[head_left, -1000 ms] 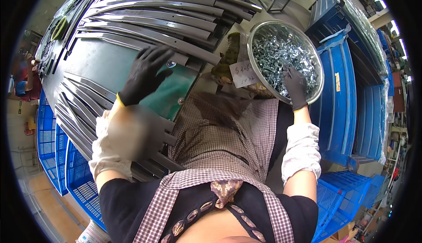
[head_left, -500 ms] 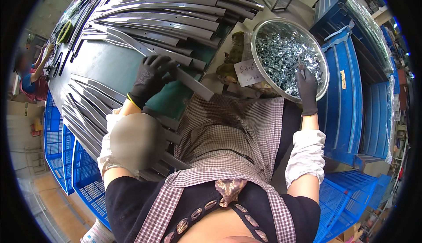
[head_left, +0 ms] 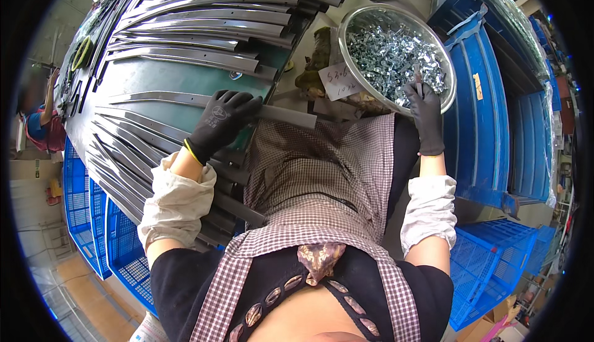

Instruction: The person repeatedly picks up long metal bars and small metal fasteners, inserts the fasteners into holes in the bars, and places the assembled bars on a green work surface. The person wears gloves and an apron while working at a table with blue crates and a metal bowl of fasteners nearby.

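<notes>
My left hand (head_left: pixel 223 122), in a black glove, is closed around a long dark grey strip (head_left: pixel 291 117). The strip's flat end juts out to the right past the table edge, over my apron, and its other end reaches left across the table. At the near rim of a round metal bowl (head_left: pixel 344 54), my gloved right hand (head_left: pixel 427 116) pinches a narrow upright metal piece (head_left: pixel 419 77); its exact kind is too small to tell. Shiny small metal clips (head_left: pixel 390 48) heap up inside the bowl.
Many dark strips (head_left: pixel 204 17) lie in rows on the green table (head_left: pixel 167 79). A paper note (head_left: pixel 339 82) hangs beside the bowl. Blue metal bins (head_left: pixel 476 113) stand right, blue plastic crates (head_left: pixel 489 261) lower right and left. Another person (head_left: pixel 43 122) is at the far left.
My left hand has swung the strip from a downward slant to nearly level. The right hand stays at the bowl, its fingers now drawn in toward the near rim.
</notes>
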Available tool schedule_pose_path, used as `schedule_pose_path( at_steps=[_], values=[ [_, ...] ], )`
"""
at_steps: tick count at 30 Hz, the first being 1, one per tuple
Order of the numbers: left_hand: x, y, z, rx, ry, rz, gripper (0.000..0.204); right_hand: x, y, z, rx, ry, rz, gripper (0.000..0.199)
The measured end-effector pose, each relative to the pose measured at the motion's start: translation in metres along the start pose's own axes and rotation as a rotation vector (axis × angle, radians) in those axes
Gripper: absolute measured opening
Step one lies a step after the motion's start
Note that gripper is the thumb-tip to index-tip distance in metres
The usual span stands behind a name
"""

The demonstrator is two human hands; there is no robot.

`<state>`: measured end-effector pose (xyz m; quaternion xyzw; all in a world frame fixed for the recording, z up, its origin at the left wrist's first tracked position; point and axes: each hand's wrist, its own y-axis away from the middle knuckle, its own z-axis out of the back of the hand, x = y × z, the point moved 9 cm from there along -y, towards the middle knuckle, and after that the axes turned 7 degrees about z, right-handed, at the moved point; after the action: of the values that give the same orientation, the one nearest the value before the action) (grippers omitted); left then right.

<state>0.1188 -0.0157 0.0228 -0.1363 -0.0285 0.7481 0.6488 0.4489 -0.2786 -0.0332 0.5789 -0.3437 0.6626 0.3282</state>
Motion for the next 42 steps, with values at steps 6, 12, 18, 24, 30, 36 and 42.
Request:
schedule_pose_path(
  at_steps=[6,12,18,24,30,36,42],
  values=[
    [-0.022,-0.001,0.010,-0.090,0.034,-0.050,0.049,0.040,0.055,-0.052,0.169,0.057,0.039,0.015],
    [-0.114,-0.004,0.018,0.019,0.212,-0.170,0.044,0.053,0.148,-0.154,0.570,-0.214,0.159,0.011],
    [-0.124,0.005,-0.004,0.159,0.299,-0.194,0.030,0.037,0.160,-0.171,0.588,-0.245,-0.065,0.031],
    [-0.131,0.001,0.004,0.065,0.372,-0.347,0.025,0.032,0.159,-0.178,0.764,-0.082,-0.043,0.048],
    [-0.125,-0.002,-0.006,0.036,0.318,-0.375,0.027,0.017,0.158,-0.179,0.795,-0.090,-0.207,0.044],
    [-0.116,-0.009,-0.009,0.040,0.333,-0.343,0.022,0.018,0.140,-0.174,0.681,-0.132,-0.054,0.043],
    [-0.068,-0.034,-0.011,-0.092,0.206,-0.125,0.050,0.010,0.113,-0.158,0.563,-0.094,-0.124,0.040]
  ],
)
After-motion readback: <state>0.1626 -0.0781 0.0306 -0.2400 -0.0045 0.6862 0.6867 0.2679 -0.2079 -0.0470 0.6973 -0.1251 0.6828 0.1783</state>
